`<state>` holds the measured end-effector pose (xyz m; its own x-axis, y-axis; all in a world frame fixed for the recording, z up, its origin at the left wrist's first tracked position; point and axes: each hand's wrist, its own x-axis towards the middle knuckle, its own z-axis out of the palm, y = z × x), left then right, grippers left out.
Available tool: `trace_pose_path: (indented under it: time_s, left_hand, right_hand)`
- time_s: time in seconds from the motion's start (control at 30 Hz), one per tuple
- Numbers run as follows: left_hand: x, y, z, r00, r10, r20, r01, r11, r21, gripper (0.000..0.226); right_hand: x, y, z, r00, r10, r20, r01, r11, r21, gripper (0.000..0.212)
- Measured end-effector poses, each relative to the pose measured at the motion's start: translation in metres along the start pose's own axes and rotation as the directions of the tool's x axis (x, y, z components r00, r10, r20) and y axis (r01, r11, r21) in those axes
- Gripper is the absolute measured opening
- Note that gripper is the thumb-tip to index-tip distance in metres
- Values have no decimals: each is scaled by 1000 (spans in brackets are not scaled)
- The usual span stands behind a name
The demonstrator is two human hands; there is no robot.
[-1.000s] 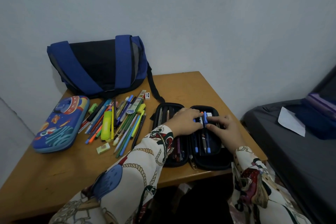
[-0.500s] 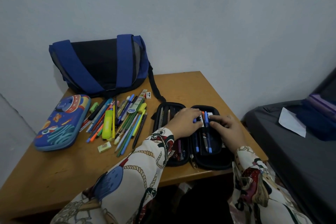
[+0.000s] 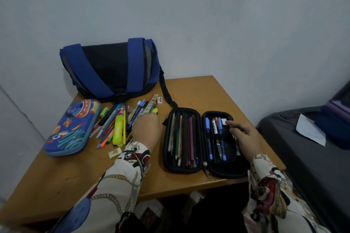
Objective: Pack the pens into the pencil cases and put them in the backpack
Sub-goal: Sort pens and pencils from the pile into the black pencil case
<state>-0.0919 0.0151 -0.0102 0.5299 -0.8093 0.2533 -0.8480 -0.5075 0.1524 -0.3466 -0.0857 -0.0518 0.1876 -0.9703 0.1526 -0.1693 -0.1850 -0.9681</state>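
Note:
A black pencil case [image 3: 225, 173] lies open on the wooden table [image 3: 185, 91], pencils in its left half and blue pens [image 3: 208, 134] under elastic bands in its right half. My right hand [image 3: 244, 135] rests on the right half, index finger stretched toward a white eraser [image 3: 223, 121] in the case. My left hand [image 3: 146, 128], blurred, reaches over the pile of loose pens and markers [image 3: 121, 123]; its fingers are hidden and I cannot tell if it holds one. A closed blue space-print case [image 3: 73, 128] lies at the left. The blue and black backpack [image 3: 111, 68] stands at the back.
A small yellow eraser [image 3: 115, 152] lies near the left sleeve, a white eraser [image 3: 159, 100] by the backpack strap [image 3: 167, 92]. A wall stands right behind the table. A dark bed [image 3: 310, 157] with white paper [image 3: 309, 130] sits at the right.
My left hand has left the black case and swung left to the loose pen pile. The right hand let go of the blue pen, which now sits in the case.

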Motion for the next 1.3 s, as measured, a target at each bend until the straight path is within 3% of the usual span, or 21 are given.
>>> trace_pose_path:
  time_s: [0.2,0.47,0.63,0.73,0.83,0.9,1.03,1.13,1.3]
  left_hand:
    - [-3,-1,6,997,-40,69,40,999,2,19]
    - [-3,10,-5,995,66,75,-70,996,60,18]
    - [19,36,-37,995,27,-98,-52,962,-267,13]
    - [30,63,-44,994,70,-78,-101,839,-535,13]
    - [38,98,-38,987,101,125,30,648,-761,16]
    - [38,119,-31,954,160,254,134,529,-838,36]
    - [41,144,-9,940,199,278,172,428,-887,53]
    - [45,152,2,943,190,275,167,445,-880,52]
    - [44,161,9,901,273,337,73,671,-738,43]
  right_hand:
    - [-2,-1,-1,1000,-7,-3,7,1000,-1,30]
    - [-2,0,-2,1000,3,-30,-2,999,35,27]
    - [-1,1,-2,994,65,-83,-54,991,123,26]
    - [0,0,-1,995,57,-78,-48,992,114,33]
    - [0,0,-1,997,31,-71,-24,995,96,33]
    - [0,0,-2,998,28,-63,-22,994,104,33]
    - [-1,-3,-1,998,31,-55,-23,991,132,34]
    - [-1,-4,-1,998,9,-55,-3,994,108,36]
    - [-1,-4,-2,999,8,-53,-4,996,93,37]
